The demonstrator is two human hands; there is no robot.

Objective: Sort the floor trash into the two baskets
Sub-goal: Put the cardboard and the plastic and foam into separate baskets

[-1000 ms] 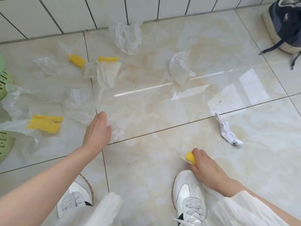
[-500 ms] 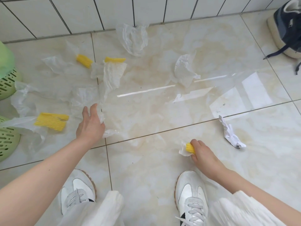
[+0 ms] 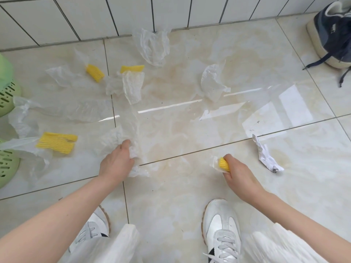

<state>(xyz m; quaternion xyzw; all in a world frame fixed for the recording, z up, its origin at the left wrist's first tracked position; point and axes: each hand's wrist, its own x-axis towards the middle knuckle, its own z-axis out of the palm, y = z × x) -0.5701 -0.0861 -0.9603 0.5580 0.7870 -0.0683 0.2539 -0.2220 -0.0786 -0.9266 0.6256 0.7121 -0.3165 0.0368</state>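
My left hand [image 3: 116, 162] grips a bunch of clear plastic film [image 3: 121, 137] on the floor. My right hand [image 3: 237, 174] holds a small yellow foam piece [image 3: 223, 164] together with a scrap of white plastic. Three more yellow foam pieces lie on the floor: a large one [image 3: 57, 142] at the left and two smaller ones [image 3: 95, 72] [image 3: 132, 68] further back. Crumpled paper [image 3: 266, 155] lies to the right. Clear bags [image 3: 152, 45] [image 3: 212, 82] lie near the wall. Two green baskets [image 3: 7, 93] [image 3: 7, 164] show at the left edge.
A white tiled wall [image 3: 133, 14] borders the floor at the back. A dark blue sneaker [image 3: 334, 33] with loose laces sits at the top right. My white shoes [image 3: 221, 230] [image 3: 93, 226] stand on the beige tiles below my hands. More clear film [image 3: 62, 109] spreads toward the baskets.
My left hand opened over the plastic film and has now closed on it, bunching it up. My right hand lifted the yellow foam piece slightly and still holds it.
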